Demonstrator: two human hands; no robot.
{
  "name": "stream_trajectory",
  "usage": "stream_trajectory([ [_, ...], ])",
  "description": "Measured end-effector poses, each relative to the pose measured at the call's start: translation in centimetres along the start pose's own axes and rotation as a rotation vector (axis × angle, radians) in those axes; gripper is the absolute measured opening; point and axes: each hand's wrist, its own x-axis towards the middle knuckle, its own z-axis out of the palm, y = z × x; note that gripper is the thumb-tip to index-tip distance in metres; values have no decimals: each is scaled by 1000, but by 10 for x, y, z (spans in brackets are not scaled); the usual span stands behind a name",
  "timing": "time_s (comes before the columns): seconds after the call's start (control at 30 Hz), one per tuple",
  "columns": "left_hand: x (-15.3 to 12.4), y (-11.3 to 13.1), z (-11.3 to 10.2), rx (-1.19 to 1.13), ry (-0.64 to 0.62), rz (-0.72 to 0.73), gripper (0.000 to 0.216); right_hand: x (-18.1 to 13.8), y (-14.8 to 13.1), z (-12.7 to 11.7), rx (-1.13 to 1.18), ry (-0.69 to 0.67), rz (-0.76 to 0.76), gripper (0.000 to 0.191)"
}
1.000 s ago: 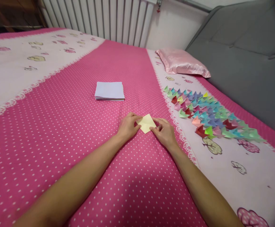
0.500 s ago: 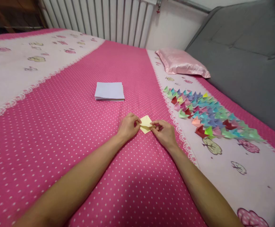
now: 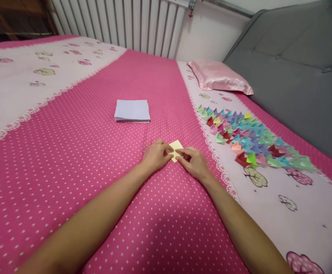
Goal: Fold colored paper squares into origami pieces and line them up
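Note:
A small pale yellow paper (image 3: pixel 176 145) lies on the pink dotted bedsheet (image 3: pixel 97 152), partly folded. My left hand (image 3: pixel 154 155) pinches its left edge with curled fingers. My right hand (image 3: pixel 193 163) presses on its right side, fingers closed over the paper, hiding most of it. Only the far corner of the paper shows between the two hands.
A stack of white paper squares (image 3: pixel 132 110) lies farther up the sheet. Several folded coloured paper pieces (image 3: pixel 248 139) lie in rows at the right. A pink pillow (image 3: pixel 220 76) sits near the grey headboard (image 3: pixel 294 68). A white radiator (image 3: pixel 131 23) stands behind.
My right hand has slid left over the yellow paper, folding it smaller. Less of the paper shows now. The left hand has barely moved.

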Motion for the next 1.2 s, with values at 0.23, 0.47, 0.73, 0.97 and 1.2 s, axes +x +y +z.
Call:
stream_trajectory([
  [0.23,-5,10,-7,198,-118,28,30,-5,-14,-6,-302,-102,-69,30],
  [0.47,-7,14,-10,375,-127,-32,34,-11,-24,-12,-540,-117,3,31],
  [0.73,-6,18,-13,376,-120,-154,39,-9,-26,-13,-597,-112,172,41],
  [0.97,-7,20,-14,367,-101,-215,42,-10,-29,-13,-619,-101,280,53],
  [1.2,-9,15,-11,300,-33,-175,53,-3,-11,-6,-268,110,291,62],
])
